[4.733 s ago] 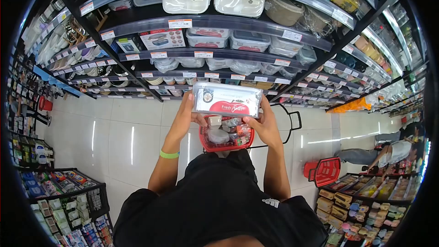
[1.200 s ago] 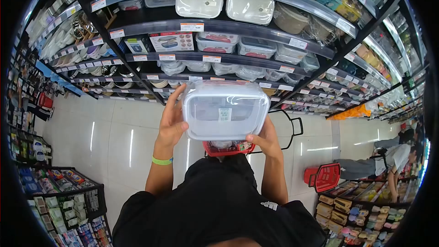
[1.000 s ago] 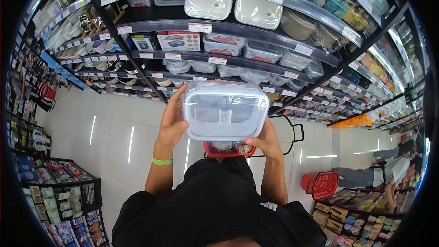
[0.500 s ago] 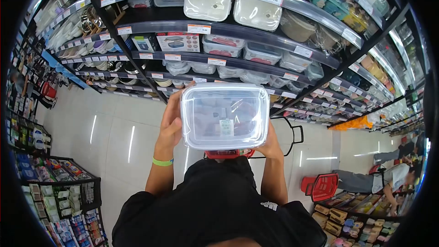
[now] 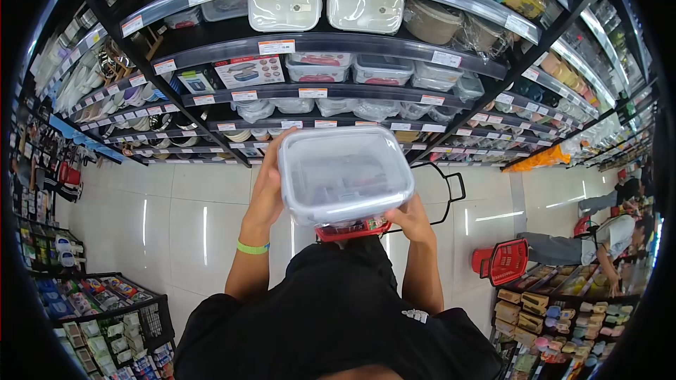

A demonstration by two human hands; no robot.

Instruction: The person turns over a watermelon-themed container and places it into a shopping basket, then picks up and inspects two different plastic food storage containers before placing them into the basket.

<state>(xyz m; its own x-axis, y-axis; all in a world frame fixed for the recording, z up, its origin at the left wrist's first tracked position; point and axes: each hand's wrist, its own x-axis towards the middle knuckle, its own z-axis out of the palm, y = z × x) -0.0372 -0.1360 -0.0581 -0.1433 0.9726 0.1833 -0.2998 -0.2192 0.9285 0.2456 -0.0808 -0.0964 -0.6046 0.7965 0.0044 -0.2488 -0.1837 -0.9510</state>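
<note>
A clear plastic container [image 5: 345,174] with a pale rim is held up in front of my chest, tilted a little. My left hand [image 5: 266,186] grips its left side, a yellow-green band on the wrist. On the container's lower right corner, my right hand [image 5: 412,218] has its fingers wrapped round the edge, partly hidden by it. Just beneath the container, part of a red basket [image 5: 352,229] with things in it shows.
Shelves [image 5: 317,91] of boxes and food containers stretch across the front. A black-framed handle [image 5: 458,186] juts out at the right. Beyond it are another red basket [image 5: 501,262] and a person [image 5: 598,243]. Display racks [image 5: 105,302] stand at the lower left.
The container has tilted, its right side now lower, and the label seen on it before no longer shows. My right thumb has come into view at its corner. The shelves have shifted left in view.
</note>
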